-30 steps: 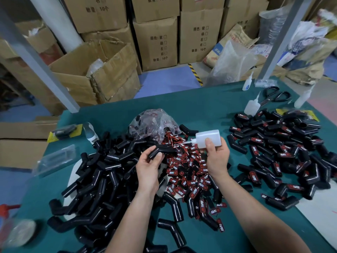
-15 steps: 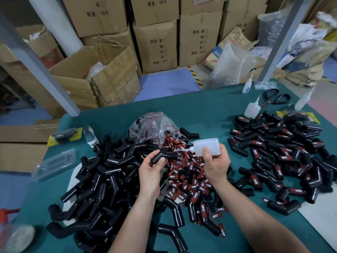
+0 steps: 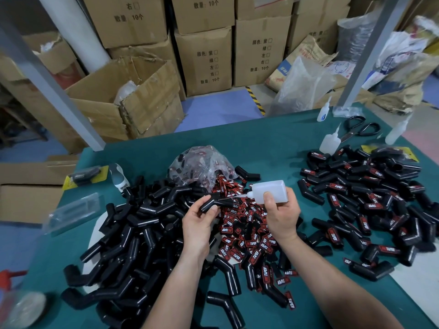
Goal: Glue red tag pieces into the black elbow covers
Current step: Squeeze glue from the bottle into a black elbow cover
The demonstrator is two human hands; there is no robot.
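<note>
My left hand (image 3: 198, 224) pinches a black elbow cover (image 3: 215, 202) above the table's middle. My right hand (image 3: 281, 216) grips a translucent glue bottle (image 3: 269, 191) lying sideways, its thin nozzle touching the held cover. Under both hands lies a heap of red tag pieces (image 3: 247, 236) printed TAPER. A large pile of plain black elbow covers (image 3: 133, 233) spreads to the left. To the right lies a pile of covers with red tags on them (image 3: 370, 205).
A clear plastic bag (image 3: 202, 166) with more tags sits behind the heap. Black scissors (image 3: 358, 129) and spare glue bottles (image 3: 329, 144) stand at the far right on the green table (image 3: 273, 138). Cardboard boxes (image 3: 209, 60) are stacked beyond the table.
The glue bottle has moved left and down a little, bringing its nozzle onto the cover in my left hand. Both hands have stayed over the tag heap.
</note>
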